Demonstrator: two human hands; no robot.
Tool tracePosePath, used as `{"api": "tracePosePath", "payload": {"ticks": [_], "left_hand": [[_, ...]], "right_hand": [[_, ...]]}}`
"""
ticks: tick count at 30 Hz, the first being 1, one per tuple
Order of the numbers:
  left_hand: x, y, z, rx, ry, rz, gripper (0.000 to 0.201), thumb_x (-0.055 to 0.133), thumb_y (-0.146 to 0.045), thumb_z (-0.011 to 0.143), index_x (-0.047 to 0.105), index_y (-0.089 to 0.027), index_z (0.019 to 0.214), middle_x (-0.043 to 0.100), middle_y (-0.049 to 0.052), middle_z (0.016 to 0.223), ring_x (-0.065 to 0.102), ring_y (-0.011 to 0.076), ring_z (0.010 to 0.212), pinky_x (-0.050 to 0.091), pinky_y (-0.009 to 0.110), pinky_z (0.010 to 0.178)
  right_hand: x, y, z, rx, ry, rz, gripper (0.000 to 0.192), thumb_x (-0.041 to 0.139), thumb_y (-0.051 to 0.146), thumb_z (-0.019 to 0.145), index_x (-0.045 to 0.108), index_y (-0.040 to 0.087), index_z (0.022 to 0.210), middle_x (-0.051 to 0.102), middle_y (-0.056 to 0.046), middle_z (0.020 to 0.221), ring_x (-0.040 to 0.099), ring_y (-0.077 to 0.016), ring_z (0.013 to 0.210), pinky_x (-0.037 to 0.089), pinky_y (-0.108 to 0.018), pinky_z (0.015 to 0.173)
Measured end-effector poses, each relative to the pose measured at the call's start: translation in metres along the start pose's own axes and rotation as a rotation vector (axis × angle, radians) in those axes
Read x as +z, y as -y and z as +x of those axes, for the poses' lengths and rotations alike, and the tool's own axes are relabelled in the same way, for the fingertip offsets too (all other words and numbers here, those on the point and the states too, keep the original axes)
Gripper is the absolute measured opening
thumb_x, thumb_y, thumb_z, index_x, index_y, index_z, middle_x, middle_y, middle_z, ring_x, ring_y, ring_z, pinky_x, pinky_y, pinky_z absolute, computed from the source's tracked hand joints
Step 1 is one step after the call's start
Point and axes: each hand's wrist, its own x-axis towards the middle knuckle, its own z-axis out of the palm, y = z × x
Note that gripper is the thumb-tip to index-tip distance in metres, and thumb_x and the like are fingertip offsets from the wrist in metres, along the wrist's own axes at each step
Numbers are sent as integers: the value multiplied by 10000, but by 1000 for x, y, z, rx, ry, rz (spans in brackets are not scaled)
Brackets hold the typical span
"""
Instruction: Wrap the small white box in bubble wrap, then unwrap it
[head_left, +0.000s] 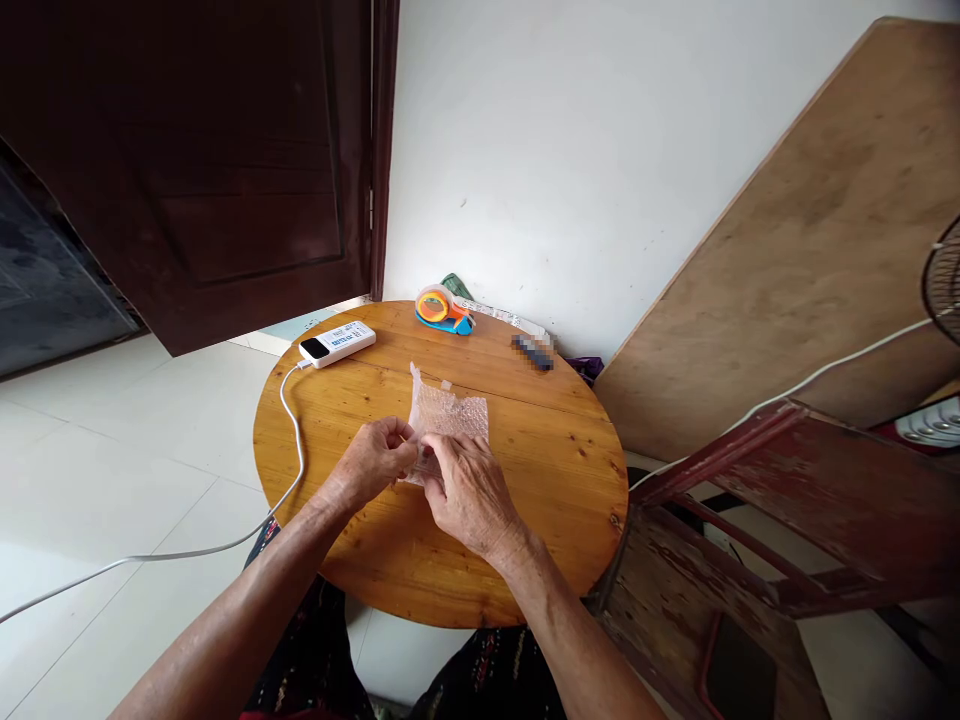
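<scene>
A white power bank [337, 343] with its cable [294, 430] lies at the far left of the round wooden bench [540, 470]. Near the bench's middle sits a small sheet of clear bubble wrap [450, 412], crinkled, one corner sticking up at the far edge. The left hand [373, 458] pinches its near edge, fingers curled closed on it. Just to the right, the right hand [466, 492] grips the same edge with fingers bent. An orange-and-blue tape dispenser [442, 308] rests at the far edge.

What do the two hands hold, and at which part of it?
Both the left hand and the right hand pinch the near edge of a bubble wrap sheet lying on the table.
</scene>
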Motion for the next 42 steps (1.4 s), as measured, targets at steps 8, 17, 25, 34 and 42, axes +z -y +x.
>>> {"api": "tracePosePath", "payload": {"ticks": [8, 17, 25, 34, 42], "left_hand": [[2, -22, -13, 183, 137, 623, 91, 510, -152, 659, 594, -180, 679, 509, -34, 607, 439, 118, 594, 277, 245, 548], [5, -26, -14, 268, 169, 905, 248, 444, -119, 805, 562, -197, 601, 598, 24, 653, 556, 169, 645, 314, 278, 599], [6, -2, -6, 518, 3, 951, 152, 575, -209, 844, 720, -188, 886, 627, 111, 1073, 587, 257, 1004, 474, 369, 900], [14, 14, -4, 482, -43, 801, 195, 559, -146, 799, 660, -171, 964, 608, 100, 1028, 624, 214, 918, 527, 330, 840], [18, 9, -12, 424, -50, 978, 170, 548, -193, 839, 658, -218, 964, 617, 86, 1067, 617, 237, 978, 516, 330, 802]], "right_hand": [[-8, -13, -5, 36, -105, 259, 297, 485, 28, 796, 597, 206, 1005, 711, -56, 962, 632, -216, 922, 454, -344, 855], [-21, -53, -47, 600, -131, 351, 262, 577, 418, 840, 644, 204, 975, 711, -57, 904, 656, -197, 734, 481, -312, 666], [-1, -41, -36, 722, -95, 344, 697, 623, 478, 819, 448, 129, 1396, 724, -82, 890, 677, -243, 777, 472, -335, 697], [31, -44, -24, 655, -220, 468, 705, 582, 304, 784, 376, 122, 1433, 629, 29, 711, 578, -168, 637, 434, -278, 624], [22, -40, -20, 697, -313, 700, 635, 563, 359, 769, 485, 99, 1343, 518, 70, 618, 510, -144, 580, 436, -266, 599]]}}
